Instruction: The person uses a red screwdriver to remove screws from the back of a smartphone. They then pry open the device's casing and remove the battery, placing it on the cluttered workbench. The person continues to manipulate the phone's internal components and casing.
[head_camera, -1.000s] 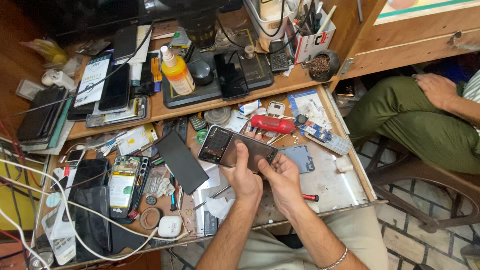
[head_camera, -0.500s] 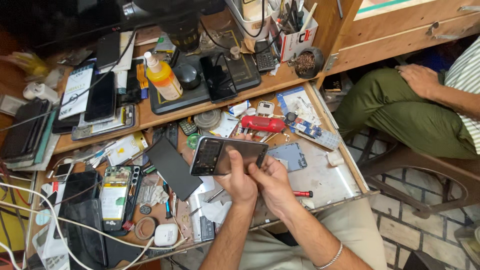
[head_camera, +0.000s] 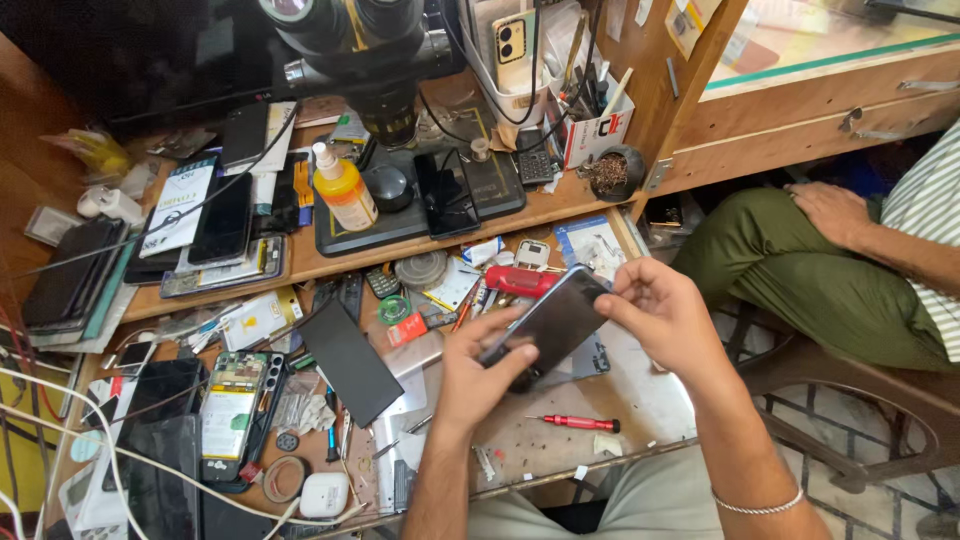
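the dark smartphone (head_camera: 552, 325) is lifted above the cluttered workbench (head_camera: 640, 400), tilted with its upper end raised toward the right, and it sits between the 2 hands. the left hand (head_camera: 480, 375) closes on the lower end: its thumb lies across the glass face near the bottom edge while the other fingers wrap under the back. the right hand (head_camera: 668, 315) pinches the upper right corner, fingertips curled onto the edge and the palm off to the right of the phone. both grips are closed on the phone, so it hangs clear of the bench, with a small red-handled screwdriver (head_camera: 578, 423) lying on the surface below and slightly right of the left wrist.

compared with 0.5 s ago, the phone no longer lies nearly flat and lengthwise with the hands bunched together beneath it; now it is turned more upright on the diagonal, and the hands have spread to opposite ends. the right hand has come up to the top corner, and the left thumb has shifted onto the screen.

about the hands lie a loose black panel (head_camera: 350, 362) to the left, an opened phone with green board (head_camera: 232, 412) further left, a red tool (head_camera: 520, 282) just behind the phone, and an orange bottle (head_camera: 343, 190) on the raised shelf. another person's hand (head_camera: 832, 212) rests on a green-trousered knee at the right.
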